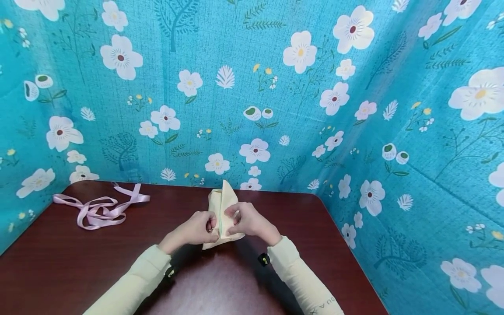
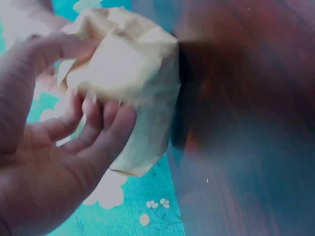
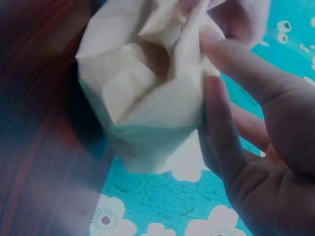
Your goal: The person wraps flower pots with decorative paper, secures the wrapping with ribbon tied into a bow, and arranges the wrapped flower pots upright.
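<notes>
A: What does the table [image 1: 47,271] bear, pls?
B: Ribbon [image 1: 114,213], loosely looped, far L. Paper [image 1: 224,221] is nr far edge, btwn both hands.
A: And the hands?
B: L hand [image 1: 193,228] pinches paper's L side, thumb & fingers curled; R hand [image 1: 252,221] pinches R side likewise.
A: Inside paper?
B: Folds gape; contents I can't tell.

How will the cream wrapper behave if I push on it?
The cream wrapper will probably bend easily and hold creases, judging by its sharp folds. It may also cave inward if squeezed, since the right wrist view shows a gap between those folds.
</notes>
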Demonstrator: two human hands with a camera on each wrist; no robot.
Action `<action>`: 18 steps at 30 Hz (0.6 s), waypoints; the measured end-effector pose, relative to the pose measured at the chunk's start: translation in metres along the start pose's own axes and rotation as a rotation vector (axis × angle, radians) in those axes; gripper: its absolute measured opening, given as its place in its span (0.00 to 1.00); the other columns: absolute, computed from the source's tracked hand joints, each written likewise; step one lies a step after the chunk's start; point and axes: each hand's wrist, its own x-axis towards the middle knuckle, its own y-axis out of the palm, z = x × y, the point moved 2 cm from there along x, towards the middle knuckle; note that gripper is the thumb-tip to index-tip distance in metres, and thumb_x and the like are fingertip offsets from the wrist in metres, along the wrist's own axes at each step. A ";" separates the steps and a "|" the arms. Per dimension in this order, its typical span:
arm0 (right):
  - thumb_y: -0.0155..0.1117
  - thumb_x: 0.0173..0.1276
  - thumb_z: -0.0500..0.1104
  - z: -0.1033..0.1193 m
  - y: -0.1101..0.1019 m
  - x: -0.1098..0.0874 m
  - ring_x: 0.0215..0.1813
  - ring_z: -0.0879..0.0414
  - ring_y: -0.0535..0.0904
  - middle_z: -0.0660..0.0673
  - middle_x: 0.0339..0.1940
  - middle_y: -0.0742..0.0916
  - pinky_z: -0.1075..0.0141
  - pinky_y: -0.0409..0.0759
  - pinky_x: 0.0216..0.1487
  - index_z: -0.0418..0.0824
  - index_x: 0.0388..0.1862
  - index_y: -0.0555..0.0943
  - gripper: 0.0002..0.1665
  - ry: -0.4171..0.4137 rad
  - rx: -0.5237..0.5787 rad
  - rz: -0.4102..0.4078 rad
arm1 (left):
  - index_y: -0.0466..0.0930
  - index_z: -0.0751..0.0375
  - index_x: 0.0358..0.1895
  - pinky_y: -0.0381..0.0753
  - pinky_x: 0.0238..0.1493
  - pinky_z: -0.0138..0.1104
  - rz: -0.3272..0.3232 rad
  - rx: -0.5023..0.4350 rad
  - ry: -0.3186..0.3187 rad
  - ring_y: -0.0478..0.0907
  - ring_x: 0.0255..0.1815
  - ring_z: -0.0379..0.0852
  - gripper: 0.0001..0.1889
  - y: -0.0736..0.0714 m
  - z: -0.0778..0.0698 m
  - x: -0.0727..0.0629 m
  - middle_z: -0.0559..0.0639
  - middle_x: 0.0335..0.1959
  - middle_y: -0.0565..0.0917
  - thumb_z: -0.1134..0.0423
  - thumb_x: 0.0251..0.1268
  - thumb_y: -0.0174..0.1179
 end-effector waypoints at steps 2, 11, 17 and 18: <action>0.86 0.46 0.34 -0.001 0.003 0.002 0.27 0.63 0.79 0.43 0.44 0.86 0.71 0.80 0.29 0.33 0.56 0.83 0.36 -0.013 -0.022 -0.017 | 0.74 0.61 0.29 0.72 0.27 0.28 0.051 -0.048 0.011 0.71 0.25 0.37 0.15 -0.003 0.002 -0.003 0.47 0.23 0.76 0.68 0.43 0.73; 0.88 0.44 0.39 0.000 0.008 0.006 0.19 0.63 0.70 0.51 0.18 0.75 0.73 0.69 0.20 0.40 0.32 0.84 0.20 -0.087 -0.192 -0.066 | 0.72 0.62 0.31 0.77 0.29 0.28 0.091 -0.115 0.036 0.75 0.27 0.39 0.19 -0.003 0.006 -0.005 0.50 0.26 0.76 0.75 0.40 0.75; 0.88 0.45 0.44 0.003 0.010 0.009 0.20 0.62 0.58 0.54 0.15 0.63 0.72 0.58 0.20 0.41 0.18 0.74 0.26 -0.094 -0.331 -0.085 | 0.72 0.60 0.29 0.74 0.28 0.28 0.018 -0.069 0.059 0.72 0.26 0.37 0.20 0.001 0.006 -0.004 0.47 0.24 0.75 0.73 0.39 0.78; 0.89 0.45 0.45 0.003 0.010 0.009 0.21 0.62 0.59 0.53 0.15 0.64 0.71 0.58 0.21 0.40 0.17 0.75 0.26 -0.097 -0.349 -0.088 | 0.72 0.60 0.28 0.73 0.28 0.28 0.008 -0.061 0.057 0.71 0.26 0.37 0.20 0.002 0.007 -0.004 0.46 0.23 0.75 0.73 0.39 0.78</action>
